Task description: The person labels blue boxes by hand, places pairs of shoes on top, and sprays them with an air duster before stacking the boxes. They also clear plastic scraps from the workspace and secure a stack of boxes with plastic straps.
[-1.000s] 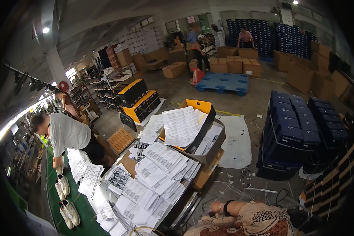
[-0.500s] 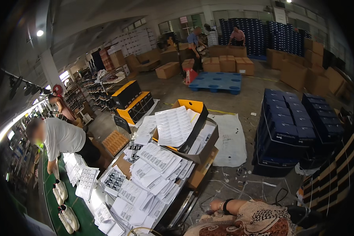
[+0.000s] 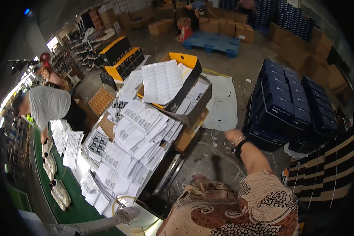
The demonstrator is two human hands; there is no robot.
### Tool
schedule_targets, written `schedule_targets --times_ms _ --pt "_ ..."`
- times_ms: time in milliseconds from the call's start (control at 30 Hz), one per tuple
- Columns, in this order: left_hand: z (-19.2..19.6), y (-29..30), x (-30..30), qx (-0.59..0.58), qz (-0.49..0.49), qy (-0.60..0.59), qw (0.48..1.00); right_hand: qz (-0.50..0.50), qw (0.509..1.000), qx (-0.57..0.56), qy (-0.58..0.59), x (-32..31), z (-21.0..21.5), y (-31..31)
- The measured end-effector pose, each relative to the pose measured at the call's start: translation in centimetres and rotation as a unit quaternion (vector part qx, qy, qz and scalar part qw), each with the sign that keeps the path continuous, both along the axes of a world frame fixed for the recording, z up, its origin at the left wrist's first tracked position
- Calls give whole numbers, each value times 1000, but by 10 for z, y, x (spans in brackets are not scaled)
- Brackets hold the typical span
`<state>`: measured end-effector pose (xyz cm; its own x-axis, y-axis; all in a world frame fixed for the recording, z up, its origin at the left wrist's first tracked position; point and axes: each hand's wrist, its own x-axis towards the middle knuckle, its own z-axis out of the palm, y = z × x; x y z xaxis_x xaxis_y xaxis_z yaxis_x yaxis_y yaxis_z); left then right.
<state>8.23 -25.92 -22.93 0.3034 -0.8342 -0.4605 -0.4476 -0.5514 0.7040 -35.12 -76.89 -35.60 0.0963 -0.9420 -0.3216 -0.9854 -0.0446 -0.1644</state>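
Right of the black-and-orange cardboard box [image 3: 193,87], a flat white sheet [image 3: 223,106] and navy boxes [image 3: 280,98] were placed on grey floor [image 3: 161,47]; finger closure on the right hand [image 3: 235,136] was indiscernible.

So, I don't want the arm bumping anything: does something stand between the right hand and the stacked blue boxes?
Nothing visible does: the right hand shows just left of the blue boxes, with no object between them in this view. The depth gap can't be judged.

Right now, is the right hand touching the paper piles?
Apart: the head view shows floor between the right hand and the paper piles.
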Motion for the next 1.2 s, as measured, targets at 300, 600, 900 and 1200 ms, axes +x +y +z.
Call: schedule_targets --times_ms 300,600,900,1200 --pt "24 -36 -27 55 34 29 997 -98 932 -273 -216 -105 189 -203" --pt "43 -138 -64 107 69 53 990 -30 723 -358 -590 -63 364 -332" --pt "54 -229 -103 135 130 72 980 180 885 -425 -55 -24 316 -423" --pt "71 -307 -124 146 164 59 974 186 963 -184 -59 8 229 -406"
